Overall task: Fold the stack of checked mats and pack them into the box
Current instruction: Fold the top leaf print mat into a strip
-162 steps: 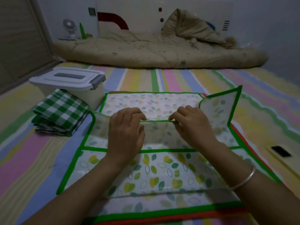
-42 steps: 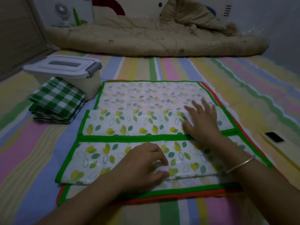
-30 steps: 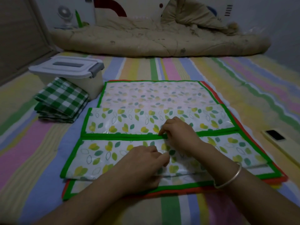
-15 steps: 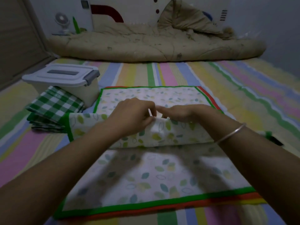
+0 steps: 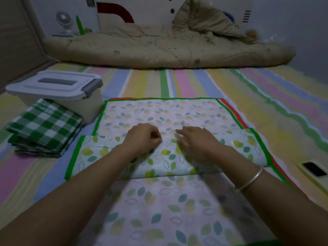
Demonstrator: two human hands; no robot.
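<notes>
Covering the floor, a striped sheet (image 5: pixel 230 89) lies under the leaf mat (image 5: pixel 168 112), which is spread flat at the centre with its green border showing along the far and side edges. A beige quilt (image 5: pixel 159 50) is heaped well beyond the mat's far edge, against the wall. Across the mat's middle, part of it is doubled over into a folded band (image 5: pixel 92 153) that runs from the mat's left side to its right side.

The box (image 5: pixel 53 86), with its white lid on, stands just off the mat's far left corner. The checked mats (image 5: pixel 42 126) lie in a folded green-and-white stack left of the mat, touching the near side of the box and outside it.

Both hands sit on the band at the mat's middle. The left hand (image 5: pixel 143 137) is clenched, knuckles up, over the band's far edge; I cannot tell whether it grasps that edge. The right hand (image 5: pixel 195 141) has loosely extended fingers that press down on the band, grasping nothing.

A phone (image 5: pixel 314 168) lies off the mat's right edge. A metal bangle (image 5: pixel 252 180) circles the right wrist, above the mat's near right part.
</notes>
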